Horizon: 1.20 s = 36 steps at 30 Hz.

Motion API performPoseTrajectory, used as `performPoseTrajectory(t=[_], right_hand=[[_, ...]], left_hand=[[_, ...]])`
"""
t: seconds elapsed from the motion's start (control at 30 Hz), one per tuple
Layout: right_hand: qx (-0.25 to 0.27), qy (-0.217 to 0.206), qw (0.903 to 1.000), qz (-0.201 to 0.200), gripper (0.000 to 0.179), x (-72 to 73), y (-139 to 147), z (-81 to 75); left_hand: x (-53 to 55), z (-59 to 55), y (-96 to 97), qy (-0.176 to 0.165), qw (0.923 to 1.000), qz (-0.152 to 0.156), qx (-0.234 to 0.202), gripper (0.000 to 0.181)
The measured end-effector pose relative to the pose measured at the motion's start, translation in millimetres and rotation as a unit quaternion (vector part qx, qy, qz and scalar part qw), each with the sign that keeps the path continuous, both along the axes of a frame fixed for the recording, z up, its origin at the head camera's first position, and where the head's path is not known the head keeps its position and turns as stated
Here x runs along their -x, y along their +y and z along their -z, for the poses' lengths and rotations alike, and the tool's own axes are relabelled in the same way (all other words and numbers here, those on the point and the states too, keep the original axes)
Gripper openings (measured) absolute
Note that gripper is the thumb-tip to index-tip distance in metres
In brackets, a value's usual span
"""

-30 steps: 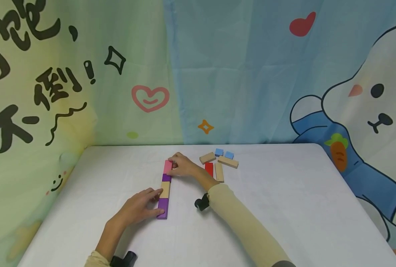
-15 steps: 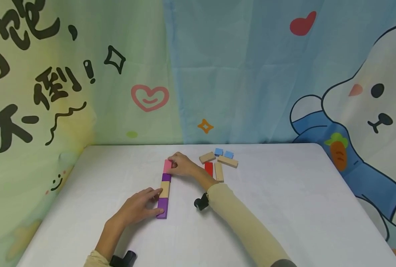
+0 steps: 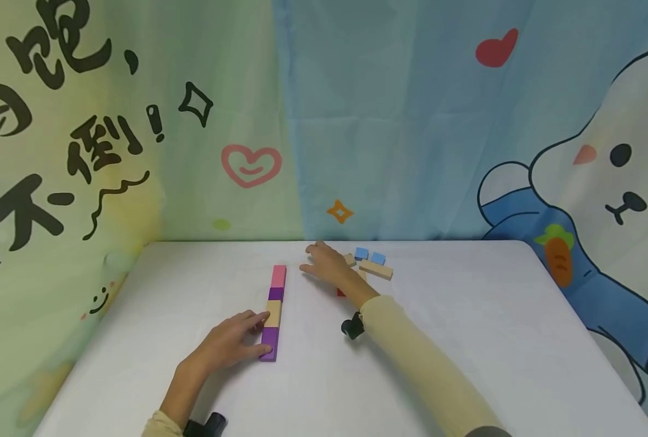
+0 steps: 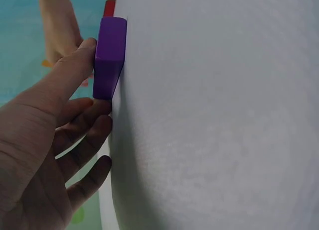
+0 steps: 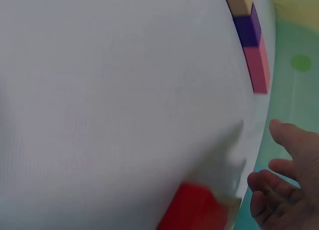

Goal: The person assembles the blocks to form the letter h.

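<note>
A straight row of blocks lies on the table: a pink block (image 3: 278, 277) at the far end, a small purple block (image 3: 276, 294), a wooden block (image 3: 272, 314) and a longer purple block (image 3: 269, 344) nearest. My left hand (image 3: 228, 341) rests along the row's left side, thumb on the longer purple block and forefinger at the wooden one. Loosely bent, the other fingers show below the block in the left wrist view. My right hand (image 3: 329, 265), fingers spread and holding nothing, is right of the pink block. In the right wrist view a red block (image 5: 192, 207) is below it.
Loose blocks are grouped at the back right of the white table (image 3: 438, 340). Among them are two blue blocks (image 3: 361, 254) and a wooden plank (image 3: 376, 269). My right hand and forearm partly cover others. A printed curtain (image 3: 389, 121) hangs behind the table.
My right hand has let go of the pink block and moved right toward the loose blocks. My left hand keeps its place on the row. The head view has shifted slightly.
</note>
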State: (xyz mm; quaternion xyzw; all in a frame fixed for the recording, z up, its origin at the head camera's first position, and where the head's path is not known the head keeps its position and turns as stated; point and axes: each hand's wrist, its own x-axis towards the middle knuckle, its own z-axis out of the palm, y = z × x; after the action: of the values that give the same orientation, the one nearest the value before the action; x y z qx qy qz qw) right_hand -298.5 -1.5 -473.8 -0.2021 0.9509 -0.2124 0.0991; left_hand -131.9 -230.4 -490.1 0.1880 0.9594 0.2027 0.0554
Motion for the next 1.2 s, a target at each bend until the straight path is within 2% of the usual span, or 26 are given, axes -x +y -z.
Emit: performPoseTrajectory(t=[0.13, 0.23, 0.4, 0.57, 0.7, 0.87, 1.2], right_hand=[[-0.024, 0.017, 0.9991, 0.031, 0.055, 8.1, 21.4, 1.9], [-0.018, 0.020, 0.9986, 0.046, 0.059, 7.8, 40.5, 0.7], [-0.013, 0.021, 0.9979, 0.060, 0.060, -6.5, 72.9, -3.3], [-0.030, 0.038, 0.9975, 0.052, 0.054, -19.3, 91.3, -1.1], [-0.028, 0.050, 0.9970, 0.051, 0.055, -22.2, 91.9, 3.3], [-0.027, 0.061, 0.9950, 0.073, 0.051, -21.5, 84.0, 5.2], [-0.078, 0.086, 0.9873, 0.108, 0.053, -19.3, 60.7, 11.2]], left_hand=[[-0.7, -0.9, -0.8, 0.000, 1.0000, 0.001, -0.005, 0.070], [-1.0, -0.9, -0.3, 0.002, 1.0000, 0.000, -0.006, 0.070], [-0.6, 1.4, 3.0, -0.004, 1.0000, -0.001, -0.003, 0.071], [-0.5, 0.0, 3.5, -0.010, 0.9999, -0.010, 0.008, 0.071], [-0.8, -1.4, 1.5, -0.008, 0.9998, -0.013, 0.013, 0.071], [-0.5, -1.4, 1.5, -0.002, 0.9999, -0.009, 0.009, 0.071], [-1.3, -0.4, 0.6, -0.005, 0.9999, -0.009, 0.009, 0.072]])
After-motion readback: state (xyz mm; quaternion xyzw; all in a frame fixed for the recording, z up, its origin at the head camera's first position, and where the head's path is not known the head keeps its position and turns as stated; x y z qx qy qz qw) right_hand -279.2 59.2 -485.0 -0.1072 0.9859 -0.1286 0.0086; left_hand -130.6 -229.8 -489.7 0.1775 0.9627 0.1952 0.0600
